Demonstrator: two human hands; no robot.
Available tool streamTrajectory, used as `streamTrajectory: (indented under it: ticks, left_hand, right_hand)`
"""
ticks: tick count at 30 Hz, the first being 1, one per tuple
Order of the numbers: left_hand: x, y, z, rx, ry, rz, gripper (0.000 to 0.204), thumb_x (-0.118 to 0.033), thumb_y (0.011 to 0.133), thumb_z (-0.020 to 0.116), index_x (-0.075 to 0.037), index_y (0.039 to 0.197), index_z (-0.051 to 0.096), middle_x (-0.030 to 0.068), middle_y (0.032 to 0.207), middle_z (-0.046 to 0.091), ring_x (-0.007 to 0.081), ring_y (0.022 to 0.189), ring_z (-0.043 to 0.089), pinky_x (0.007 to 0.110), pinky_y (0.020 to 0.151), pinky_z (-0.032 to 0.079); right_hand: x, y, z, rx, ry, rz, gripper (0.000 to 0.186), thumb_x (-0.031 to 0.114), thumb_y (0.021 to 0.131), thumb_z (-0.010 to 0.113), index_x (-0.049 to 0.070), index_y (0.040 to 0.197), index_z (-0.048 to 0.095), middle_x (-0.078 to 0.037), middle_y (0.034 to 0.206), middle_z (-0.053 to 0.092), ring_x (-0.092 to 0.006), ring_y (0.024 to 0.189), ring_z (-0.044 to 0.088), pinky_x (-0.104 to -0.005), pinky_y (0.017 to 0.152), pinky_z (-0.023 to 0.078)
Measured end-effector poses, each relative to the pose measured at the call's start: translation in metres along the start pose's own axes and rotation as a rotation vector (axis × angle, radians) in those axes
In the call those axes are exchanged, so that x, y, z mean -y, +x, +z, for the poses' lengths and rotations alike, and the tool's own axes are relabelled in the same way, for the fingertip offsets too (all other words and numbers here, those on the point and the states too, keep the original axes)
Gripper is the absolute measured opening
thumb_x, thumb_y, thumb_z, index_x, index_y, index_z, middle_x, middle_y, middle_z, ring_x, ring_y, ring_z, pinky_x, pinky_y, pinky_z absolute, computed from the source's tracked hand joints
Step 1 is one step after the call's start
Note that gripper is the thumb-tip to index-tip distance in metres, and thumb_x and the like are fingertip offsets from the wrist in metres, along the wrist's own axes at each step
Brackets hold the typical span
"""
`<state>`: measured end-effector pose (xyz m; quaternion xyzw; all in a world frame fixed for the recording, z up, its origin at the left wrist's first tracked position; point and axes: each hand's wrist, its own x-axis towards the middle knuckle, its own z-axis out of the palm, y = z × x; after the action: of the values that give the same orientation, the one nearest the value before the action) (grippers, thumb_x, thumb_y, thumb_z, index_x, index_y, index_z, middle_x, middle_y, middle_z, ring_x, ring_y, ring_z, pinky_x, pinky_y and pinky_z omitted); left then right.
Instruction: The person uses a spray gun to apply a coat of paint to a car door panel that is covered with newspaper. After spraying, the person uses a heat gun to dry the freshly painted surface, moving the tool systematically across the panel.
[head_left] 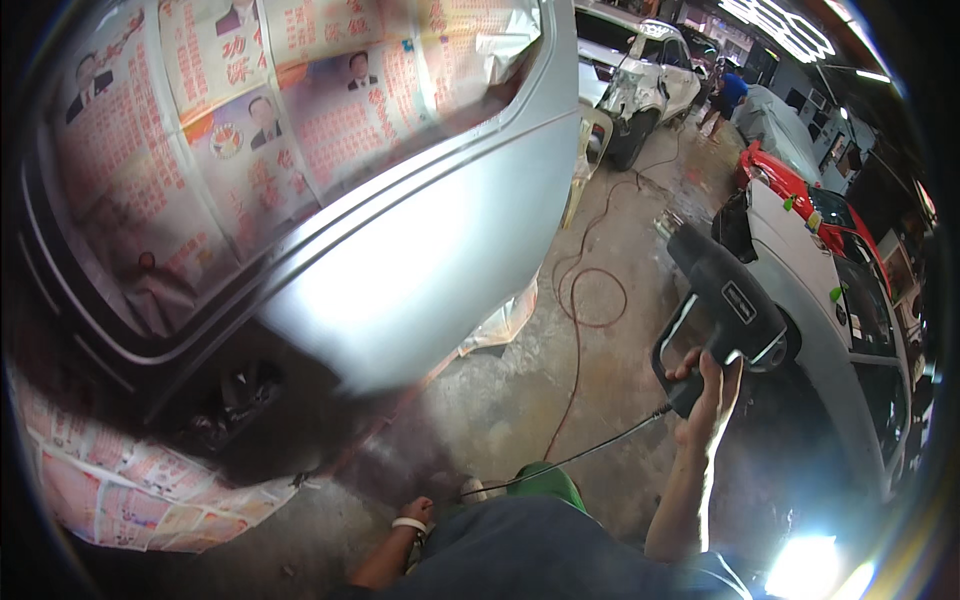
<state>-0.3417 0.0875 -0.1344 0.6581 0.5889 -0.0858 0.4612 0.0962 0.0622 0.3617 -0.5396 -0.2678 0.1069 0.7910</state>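
Note:
A black heat gun (725, 285) is raised at the right, its metal nozzle tilted up and to the left. My right hand (708, 385) is wrapped round its handle. The gun's power cord (580, 455) slants down from the handle across my body to my left hand (413, 512), which is low by my side with its fingers curled on the cord. A white band circles that wrist. To the left stands a large grey car body panel (420, 240), with a bright patch of light on it. Both hands are apart from the panel.
Printed paper (215, 130) covers the car's window area, and more wraps its lower part. A red-brown hose (578, 340) loops over the concrete floor. At right stands a pale car (800, 245); a damaged white car (645, 75) and a person in blue (733, 92) are farther back.

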Motion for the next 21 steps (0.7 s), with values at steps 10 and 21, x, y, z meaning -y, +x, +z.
streamTrajectory:
  ticks: [10,21]
  left_hand:
    - [-0.035,0.058,0.035,-0.486,-0.070,0.475,0.018,-0.022,0.089,0.069,-0.011,0.100,0.077,0.0161,0.087,0.071,0.0350,0.088,0.068,0.048,0.088,0.051]
    - [-0.196,0.047,-0.011,-0.461,-0.361,0.042,0.031,-0.033,0.100,0.056,-0.009,0.115,0.070,0.0137,0.109,0.070,0.0349,0.098,0.064,0.043,0.088,0.051]
  right_hand:
    - [0.002,0.085,0.093,0.039,0.294,-0.070,0.026,0.019,0.096,0.064,0.007,0.116,0.053,-0.007,0.088,0.059,-0.0149,0.074,0.059,-0.0355,0.069,0.055]
    - [-0.041,0.330,0.121,0.340,-0.101,-0.045,0.030,0.015,0.090,0.064,0.001,0.113,0.052,-0.008,0.081,0.060,-0.0164,0.059,0.061,-0.0307,0.055,0.052]
